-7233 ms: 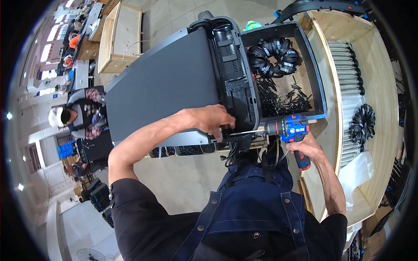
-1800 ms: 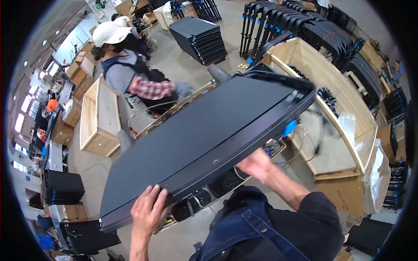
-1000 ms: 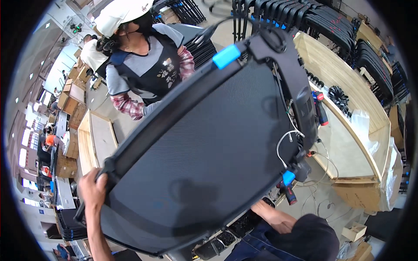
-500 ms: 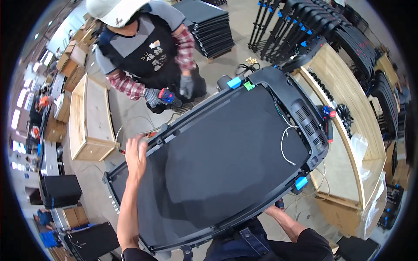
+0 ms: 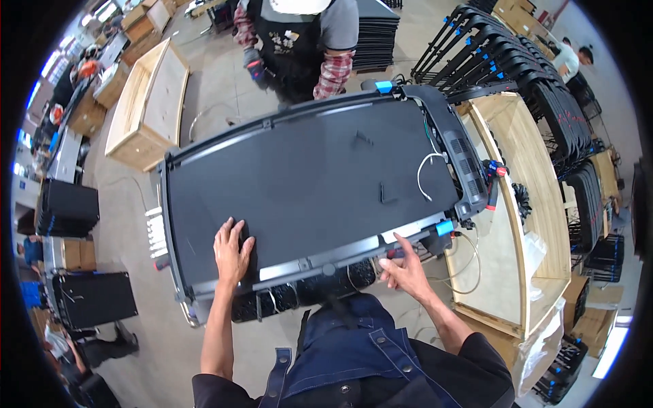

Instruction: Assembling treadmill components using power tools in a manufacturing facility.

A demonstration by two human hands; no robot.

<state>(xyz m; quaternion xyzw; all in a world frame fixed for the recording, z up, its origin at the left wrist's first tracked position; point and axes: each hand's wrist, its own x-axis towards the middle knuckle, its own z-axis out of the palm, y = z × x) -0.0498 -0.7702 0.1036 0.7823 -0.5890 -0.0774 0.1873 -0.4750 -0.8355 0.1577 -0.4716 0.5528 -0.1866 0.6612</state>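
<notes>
One large black belt deck (image 5: 306, 190) fills the middle of the frame in front of you; half a second ago it slanted more steeply, and now it lies nearer level. Two wooden crates flank it: the right crate (image 5: 547, 204) holds a round black bundle (image 5: 522, 199) and clear plastic (image 5: 535, 251), while the left crate (image 5: 163, 88) stands at the upper left. One co-worker (image 5: 292, 47) is at the top of the frame. At lower centre, beside the deck's near edge, a row of bins (image 5: 259, 307) holds many small black parts (image 5: 316, 291). Your left hand (image 5: 232, 257) lies at the belt's lower left, fingers spread; earlier it was by the far rail. Your right hand (image 5: 408, 273) is at the near rail, index finger stretched out and the rest curled; whether they grip something small, I cannot tell. One blue-and-red drill (image 5: 498, 168) sits by the right crate's rim. Two blue blocks (image 5: 444, 228) mark the deck's right-hand corners, and one white cable (image 5: 419, 178) curves over the belt
</notes>
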